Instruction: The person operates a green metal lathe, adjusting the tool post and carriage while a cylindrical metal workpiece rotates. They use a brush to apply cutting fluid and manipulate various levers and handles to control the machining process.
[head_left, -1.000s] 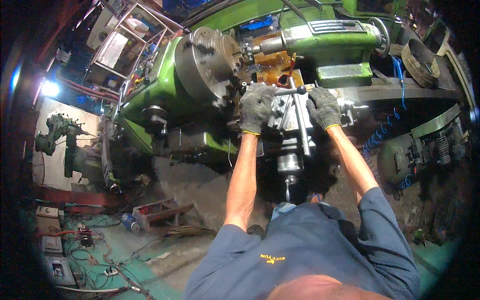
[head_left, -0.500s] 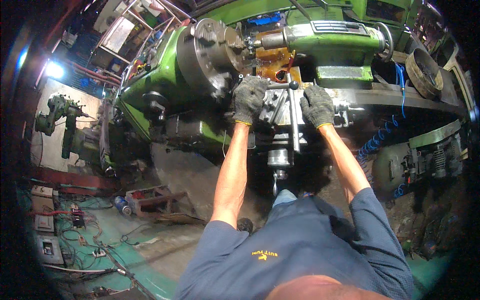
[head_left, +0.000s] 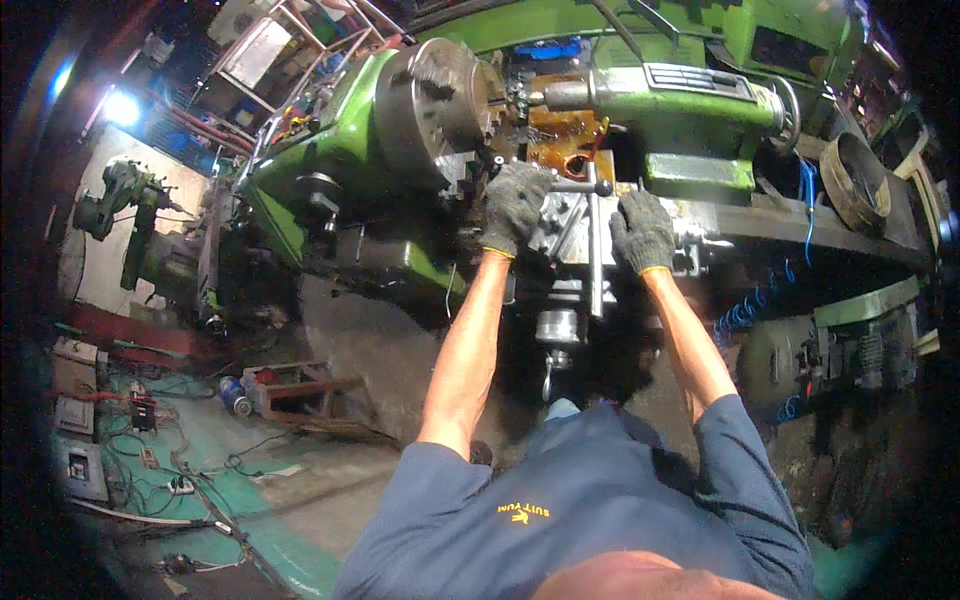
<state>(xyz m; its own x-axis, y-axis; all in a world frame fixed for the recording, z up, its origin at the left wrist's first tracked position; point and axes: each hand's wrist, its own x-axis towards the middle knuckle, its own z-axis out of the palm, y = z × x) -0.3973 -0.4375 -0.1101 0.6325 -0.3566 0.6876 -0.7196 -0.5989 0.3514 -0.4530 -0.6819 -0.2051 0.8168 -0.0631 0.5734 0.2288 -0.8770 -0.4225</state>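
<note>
A green lathe stands before me, its big grey chuck (head_left: 428, 115) at left and its tailstock (head_left: 690, 95) at right. My left hand (head_left: 515, 205), in a dark grey knit glove, curls over the tool post area beside the chuck; what its fingers grip is hidden. Out past its right side runs a metal lever with a black ball knob (head_left: 604, 188). A long steel bar (head_left: 597, 260) extends from near that knob toward me. My right hand (head_left: 642, 230), gloved alike, lies on the carriage right of the bar, fingers extended, holding nothing visible.
Below the carriage sits a round handwheel hub (head_left: 560, 327) with a crank handle. Brown oily sheet (head_left: 565, 135) lies behind the tool post. A round metal pan (head_left: 853, 185) stands at right, near a coiled blue hose (head_left: 750, 305). Cables and boxes (head_left: 85, 430) lie on the floor at left.
The whole view has shifted slightly, so the lathe appears a little farther right and lower. The chuck's jaws show at a different angle. Both hands keep about the same places on the machine.
</note>
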